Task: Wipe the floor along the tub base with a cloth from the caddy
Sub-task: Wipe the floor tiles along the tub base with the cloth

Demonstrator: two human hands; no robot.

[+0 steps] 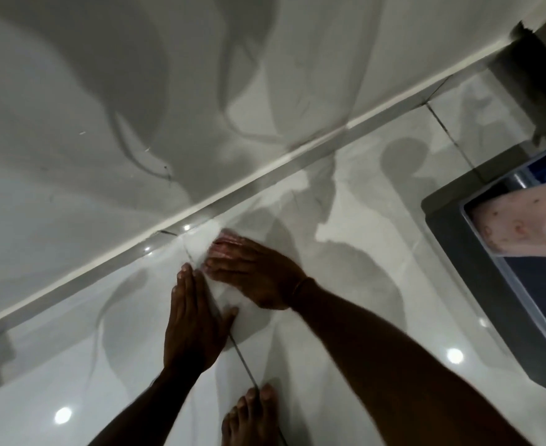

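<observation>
My right hand [258,272] lies flat on a white cloth [201,249] spread on the glossy floor tile, close to the white strip along the tub base [265,170]. A pinkish part of the cloth shows at my fingertips. My left hand [194,320] rests flat next to it, fingers together, its thumb on the cloth's near edge. The tub wall [136,91] fills the upper left. The caddy [506,284], a dark bin with a clear inner box, stands at the right edge.
A pink spotted cloth [519,223] lies folded in the caddy. My bare foot [252,416] stands on the tile at the bottom. A dark corner post [535,78] rises at the upper right. Grout lines cross the shiny floor [378,239].
</observation>
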